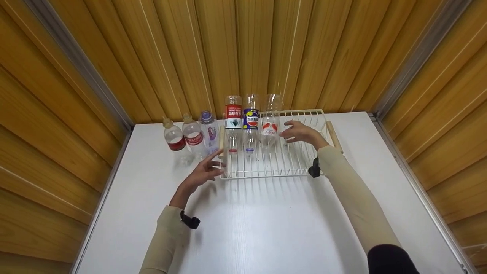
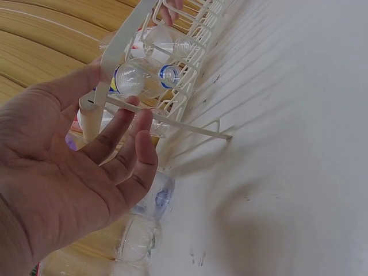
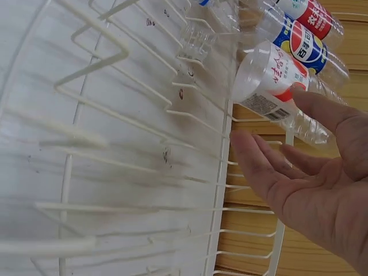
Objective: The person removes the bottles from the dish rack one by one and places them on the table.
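Observation:
Three clear plastic bottles stand neck-down in a white wire rack [image 1: 266,176]: a red-labelled bottle [image 1: 233,114], a blue-labelled bottle [image 1: 251,118] and a bottle with a red-and-white label [image 1: 269,128]. My left hand [image 1: 201,175] is at the rack's left front corner, fingertips against the wire and side handle [image 2: 92,118], fingers loosely bent. Beside the red-and-white bottle, my right hand [image 1: 303,134] hovers over the rack with fingers apart and nothing in them. In the right wrist view its thumb overlaps that bottle's label [image 3: 282,75].
Left of the rack, two red-labelled bottles [image 1: 176,144] [image 1: 193,138] and a purple-capped bottle [image 1: 209,131] stand upright on the white table [image 1: 243,228]. A wooden handle [image 1: 334,137] forms the rack's right end. Wood-patterned walls [image 1: 251,49] enclose the back and sides.

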Motion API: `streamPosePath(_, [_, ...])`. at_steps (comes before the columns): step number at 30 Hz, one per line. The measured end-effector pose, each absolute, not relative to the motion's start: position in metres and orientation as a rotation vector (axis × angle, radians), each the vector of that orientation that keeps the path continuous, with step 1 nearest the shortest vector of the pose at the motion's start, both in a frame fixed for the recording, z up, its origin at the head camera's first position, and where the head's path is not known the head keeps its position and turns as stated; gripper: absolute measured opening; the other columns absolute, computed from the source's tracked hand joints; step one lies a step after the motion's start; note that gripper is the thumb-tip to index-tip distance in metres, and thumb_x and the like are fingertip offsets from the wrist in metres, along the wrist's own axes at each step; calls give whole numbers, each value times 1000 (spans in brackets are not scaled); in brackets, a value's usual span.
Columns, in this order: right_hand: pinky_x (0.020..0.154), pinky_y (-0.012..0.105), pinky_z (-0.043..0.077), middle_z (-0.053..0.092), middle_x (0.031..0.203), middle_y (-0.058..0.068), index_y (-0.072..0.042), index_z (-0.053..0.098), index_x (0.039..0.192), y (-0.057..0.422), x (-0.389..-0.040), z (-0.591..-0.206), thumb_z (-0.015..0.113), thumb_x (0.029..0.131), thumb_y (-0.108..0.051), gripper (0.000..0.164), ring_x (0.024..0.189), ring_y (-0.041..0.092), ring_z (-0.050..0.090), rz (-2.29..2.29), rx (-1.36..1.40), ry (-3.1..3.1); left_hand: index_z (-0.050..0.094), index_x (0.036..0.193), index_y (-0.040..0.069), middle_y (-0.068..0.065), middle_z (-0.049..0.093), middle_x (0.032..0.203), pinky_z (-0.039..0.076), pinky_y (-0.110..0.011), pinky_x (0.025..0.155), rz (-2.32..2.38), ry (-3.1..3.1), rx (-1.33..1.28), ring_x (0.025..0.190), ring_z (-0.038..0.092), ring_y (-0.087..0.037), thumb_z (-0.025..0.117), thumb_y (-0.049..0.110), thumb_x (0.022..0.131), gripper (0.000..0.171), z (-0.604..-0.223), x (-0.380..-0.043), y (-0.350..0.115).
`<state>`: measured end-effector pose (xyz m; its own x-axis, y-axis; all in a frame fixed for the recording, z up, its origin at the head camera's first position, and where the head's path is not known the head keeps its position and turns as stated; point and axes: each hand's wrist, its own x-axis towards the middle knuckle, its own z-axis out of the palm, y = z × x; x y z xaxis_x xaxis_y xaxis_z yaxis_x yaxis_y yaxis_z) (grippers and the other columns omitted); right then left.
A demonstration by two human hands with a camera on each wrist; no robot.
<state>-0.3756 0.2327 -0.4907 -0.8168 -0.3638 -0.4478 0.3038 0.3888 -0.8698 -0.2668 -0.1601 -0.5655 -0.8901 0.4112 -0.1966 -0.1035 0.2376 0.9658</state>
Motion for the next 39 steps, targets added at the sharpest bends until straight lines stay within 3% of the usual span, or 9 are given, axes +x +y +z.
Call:
streamPosePath(7, [124, 52, 30, 25, 162, 32, -4, -14, 161, 219, -379, -492, 60, 101, -13, 96, 152, 46, 28, -1445, 55, 1991, 31, 161, 35, -18, 60, 142, 53, -53, 92, 1708, 2096, 295, 119, 62, -27, 68, 16, 98, 75, -563, -269, -154])
streamPosePath(13, [124, 51, 31, 26, 162, 29, -6, -17, 161, 212, -380, -502, 61, 101, -8, 99, 150, 44, 34, -1473, 108, 1942, 30, 161, 36, -18, 59, 142, 53, -53, 95, 1688, 2082, 278, 117, 64, -28, 66, 12, 98, 76, -569, -264, -149])
streamPosePath(19, [120, 50, 38, 43, 139, 18, -5, -20, 160, 204, -383, -511, 60, 100, -5, 100, 134, 38, 47, -1474, 61, 1931, 33, 159, 38, -17, 60, 141, 51, -58, 98, 1706, 2083, 259, 118, 64, -28, 68, 13, 96, 77, -567, -260, -149])
streamPosePath(32, [115, 55, 43, 55, 130, 14, -8, 15, 159, 196, -386, -519, 60, 100, -3, 74, 132, 43, 53, -1517, -28, 1898, 31, 161, 37, -19, 60, 141, 50, -61, 100, 1691, 2080, 267, 120, 63, -27, 67, 12, 98, 76, -565, -262, -156])
streamPosePath(39, [111, 51, 48, 53, 133, 14, -7, 16, 159, 197, -389, -511, 68, 98, -10, 80, 124, 36, 58, -1537, -43, 1962, 32, 160, 39, -16, 58, 144, 51, -58, 102, 1674, 2079, 229, 126, 59, -28, 67, 18, 99, 73, -567, -270, -161])
